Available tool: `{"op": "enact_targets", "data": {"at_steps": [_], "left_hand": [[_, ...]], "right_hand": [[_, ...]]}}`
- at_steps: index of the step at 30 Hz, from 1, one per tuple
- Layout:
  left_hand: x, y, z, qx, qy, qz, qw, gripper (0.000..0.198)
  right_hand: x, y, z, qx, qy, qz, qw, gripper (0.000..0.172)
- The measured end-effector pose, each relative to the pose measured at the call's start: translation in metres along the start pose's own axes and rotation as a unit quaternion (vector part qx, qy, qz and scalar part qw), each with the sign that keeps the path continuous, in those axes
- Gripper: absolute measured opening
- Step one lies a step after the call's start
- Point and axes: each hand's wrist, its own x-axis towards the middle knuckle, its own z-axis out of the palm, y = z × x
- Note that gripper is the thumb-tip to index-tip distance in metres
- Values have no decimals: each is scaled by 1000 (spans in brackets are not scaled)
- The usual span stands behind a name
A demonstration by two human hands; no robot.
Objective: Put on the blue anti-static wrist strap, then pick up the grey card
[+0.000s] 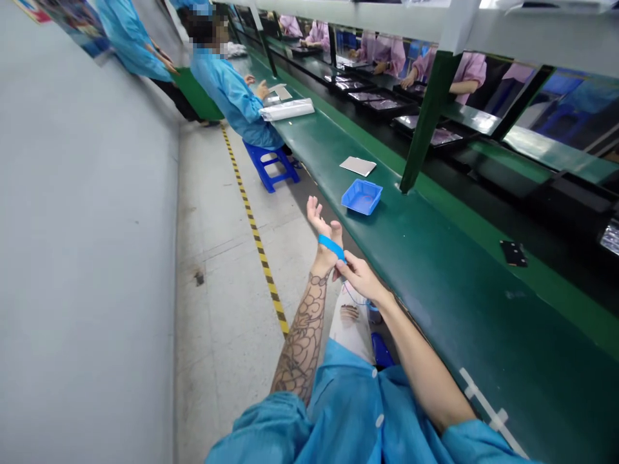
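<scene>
Blue strap [331, 247]: one, looped around the left hand below its fingers, at the base of the thumb; thin blue cord hangs near it, above the person's leg.

Left hand [322, 225]: raised beside the table edge, fingers loosely curled, thumb apart from them; grips nothing. Forearm tattooed.

Right hand [360, 276]: thumb and fingers pinched together on the strap, at the thumb side of the left hand.

Table [445, 258]: long, green-topped, runs along the person's right. On it, near to the hands, a shallow blue bin [358, 207]; just beyond the bin, a pale flat sheet [358, 165]; further right, a small black plate [513, 253]; at the near edge, strips of white tape [483, 403].

Further along: a seated co-worker [225, 90] in a blue smock on a blue stool [271, 169], hands over the table; a long pale package [287, 109] lies close by. Behind, a standing person [133, 42] in blue, beside a green box [196, 93].

Across the table: people in pink smocks [389, 51], with black trays of shiny items before them.

Floor: pale, bearing a yellow-and-black stripe [258, 241].
</scene>
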Motion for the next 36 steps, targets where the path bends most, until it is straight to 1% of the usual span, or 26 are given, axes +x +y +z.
{"op": "enact_targets", "data": {"at_steps": [1, 2, 4, 6, 7, 8, 9, 10, 11, 12, 13, 14, 15, 17, 19, 20, 22, 23, 27, 29, 30, 31, 32, 33, 34, 36], "left_hand": [[7, -2, 5, 8, 39, 4, 999, 89], [13, -3, 10, 16, 66, 4, 998, 80], [25, -3, 17, 2, 78, -14, 997, 59], [34, -1, 22, -84, 74, -58, 992, 47], [36, 1, 24, -156, 75, -94, 980, 45], [38, 3, 25, -239, 73, -140, 958, 42], [38, 5, 25, -325, 66, -187, 925, 40], [37, 7, 25, -404, 57, -229, 884, 37], [35, 9, 25, -469, 45, -261, 843, 35], [33, 12, 24, -517, 36, -280, 808, 33], [30, 14, 23, -548, 34, -289, 784, 32], [28, 16, 23, -567, 39, -292, 770, 32], [26, 18, 24, -573, 45, -295, 764, 33], [22, 23, 28, -558, 56, -301, 771, 34], [18, 30, 34, -527, 63, -290, 796, 34], [16, 33, 38, -509, 64, -273, 814, 35], [11, 40, 46, -472, 64, -218, 852, 37], [8, 43, 51, -453, 64, -187, 870, 39], [-5, 56, 72, -349, 72, -72, 932, 42], [-12, 64, 85, -297, 60, -38, 952, 42], [-15, 69, 92, -290, 49, -35, 955, 41], [-19, 76, 100, -302, 33, -45, 952, 41], [-22, 83, 108, -333, 14, -69, 940, 39], [-25, 91, 116, -376, -7, -104, 921, 37], [-29, 99, 124, -424, -30, -144, 894, 34], [-40, 118, 141, -506, -77, -220, 831, 26]], "right_hand": [[2, -1, -1, -13, -1, 3, 1000, 53], [4, -2, -2, -24, -9, 5, 1000, 53], [5, -3, 0, -32, -34, 7, 999, 51], [3, -3, 9, 2, -29, 11, 1000, 47], [1, -2, 15, 39, -5, 14, 999, 46], [-2, -2, 21, 84, 31, 20, 996, 48], [-4, -2, 27, 128, 70, 27, 989, 56], [-8, -2, 33, 163, 103, 34, 981, 65], [-11, -3, 37, 184, 122, 42, 974, 71], [-15, -5, 40, 188, 129, 49, 972, 72], [-19, -7, 41, 177, 130, 53, 974, 68], [-23, -10, 41, 150, 133, 52, 978, 64], [-27, -13, 40, 108, 142, 44, 983, 62], [-34, -19, 36, 6, 173, 22, 985, 60], [-40, -24, 30, -67, 191, 4, 979, 53], [-43, -26, 28, -79, 192, 0, 978, 45], [-50, -28, 26, -63, 191, -4, 980, 32], [-53, -28, 25, -46, 193, -5, 980, 30], [-70, -24, 24, 3, 206, -8, 978, 34], [-79, -20, 20, 60, 227, -4, 972, 41], [-84, -19, 16, 100, 240, -3, 966, 45], [-90, -18, 12, 139, 249, -3, 958, 46], [-98, -17, 6, 170, 256, -6, 952, 44], [-107, -18, -1, 185, 259, -10, 948, 39], [-117, -20, -9, 185, 259, -13, 948, 33], [-140, -27, -26, 153, 260, -16, 953, 24]]}}
